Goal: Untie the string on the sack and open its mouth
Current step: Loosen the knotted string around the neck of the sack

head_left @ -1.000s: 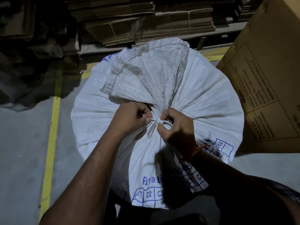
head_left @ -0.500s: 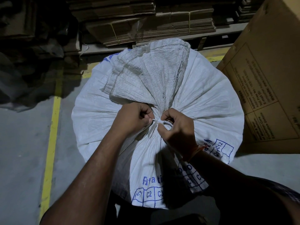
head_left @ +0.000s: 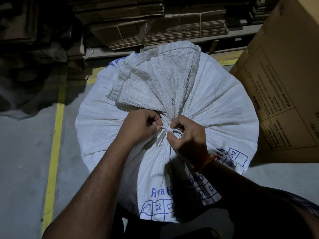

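Observation:
A big white woven sack [head_left: 221, 107] with blue print stands on the floor below me. Its mouth is gathered tight at the middle, and the loose top flap [head_left: 155, 83] fans out behind the knot. A white string [head_left: 170, 130] binds the gathered neck. My left hand [head_left: 141, 126] pinches one end of the string just left of the knot. My right hand [head_left: 188, 135] pinches the string on the right side, and a small loop shows under its fingers. The knot itself is partly hidden by my fingers.
A large cardboard box [head_left: 284, 83] stands close against the sack on the right. Stacks of flattened cardboard [head_left: 155, 23] fill a low shelf behind. A yellow floor line [head_left: 55, 144] runs down the grey concrete on the left.
Both hands stay at the knot and hardly shift. My left hand has crept slightly toward the knot.

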Demonstrator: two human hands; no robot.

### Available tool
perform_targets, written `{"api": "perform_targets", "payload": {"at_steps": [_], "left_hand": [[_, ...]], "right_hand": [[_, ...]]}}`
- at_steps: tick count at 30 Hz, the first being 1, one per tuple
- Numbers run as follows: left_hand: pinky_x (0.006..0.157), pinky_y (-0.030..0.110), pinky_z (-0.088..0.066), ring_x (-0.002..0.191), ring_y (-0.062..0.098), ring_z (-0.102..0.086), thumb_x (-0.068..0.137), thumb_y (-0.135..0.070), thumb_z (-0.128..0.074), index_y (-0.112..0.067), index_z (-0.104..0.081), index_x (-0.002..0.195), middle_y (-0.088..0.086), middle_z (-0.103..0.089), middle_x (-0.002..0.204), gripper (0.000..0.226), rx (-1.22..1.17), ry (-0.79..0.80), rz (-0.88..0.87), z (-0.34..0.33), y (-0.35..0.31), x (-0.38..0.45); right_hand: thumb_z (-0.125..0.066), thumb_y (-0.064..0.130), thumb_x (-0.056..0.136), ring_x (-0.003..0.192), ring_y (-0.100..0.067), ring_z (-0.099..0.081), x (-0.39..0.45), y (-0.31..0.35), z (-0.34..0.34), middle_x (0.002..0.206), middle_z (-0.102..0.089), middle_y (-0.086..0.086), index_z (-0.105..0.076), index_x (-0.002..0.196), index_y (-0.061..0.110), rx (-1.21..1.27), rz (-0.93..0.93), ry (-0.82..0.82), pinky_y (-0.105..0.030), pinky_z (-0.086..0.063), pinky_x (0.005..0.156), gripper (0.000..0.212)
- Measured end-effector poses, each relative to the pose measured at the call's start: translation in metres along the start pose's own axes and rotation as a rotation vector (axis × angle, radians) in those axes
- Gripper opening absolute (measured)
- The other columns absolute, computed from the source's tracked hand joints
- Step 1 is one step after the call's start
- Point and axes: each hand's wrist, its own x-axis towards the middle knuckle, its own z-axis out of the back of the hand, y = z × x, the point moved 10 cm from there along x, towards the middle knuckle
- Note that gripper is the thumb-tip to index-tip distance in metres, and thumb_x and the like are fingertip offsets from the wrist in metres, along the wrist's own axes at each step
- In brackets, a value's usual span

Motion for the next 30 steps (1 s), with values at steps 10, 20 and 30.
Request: {"api": "perform_targets", "payload": {"at_steps": [10, 20, 30], "left_hand": [[0.075, 0.037, -0.061, 0.074, 0.012, -0.073, 0.08, -0.02, -0.077, -0.025, -0.077, 0.082, -0.007, -0.078, 0.076, 0.005, 0.031, 0.009, -0.04, -0.007, -0.006, 0.0], [0.073, 0.027, -0.054, 0.073, 0.004, -0.07, 0.089, -0.019, -0.073, -0.022, -0.078, 0.085, -0.008, -0.078, 0.077, 0.007, -0.024, 0.009, -0.031, -0.001, -0.008, -0.003], [0.08, 0.035, -0.061, 0.077, 0.008, -0.074, 0.084, -0.016, -0.075, -0.023, -0.08, 0.086, -0.007, -0.079, 0.079, 0.008, -0.003, 0.002, -0.023, 0.001, -0.008, -0.005]], "right_hand": [[-0.074, 0.021, 0.072, 0.072, -0.011, -0.068, -0.001, 0.0, 0.0, 0.07, -0.066, 0.005, -0.063, 0.076, 0.02, 0.028, 0.002, -0.005, -0.037, -0.057, 0.07, 0.012], [-0.075, 0.016, 0.073, 0.074, -0.01, -0.069, 0.0, 0.001, 0.0, 0.073, -0.068, 0.006, -0.063, 0.077, 0.021, 0.027, 0.009, 0.006, -0.037, -0.057, 0.072, 0.014], [-0.075, 0.019, 0.073, 0.075, -0.01, -0.07, 0.0, 0.001, 0.0, 0.073, -0.068, 0.005, -0.064, 0.078, 0.02, 0.045, -0.008, 0.019, -0.038, -0.058, 0.073, 0.012]]}}
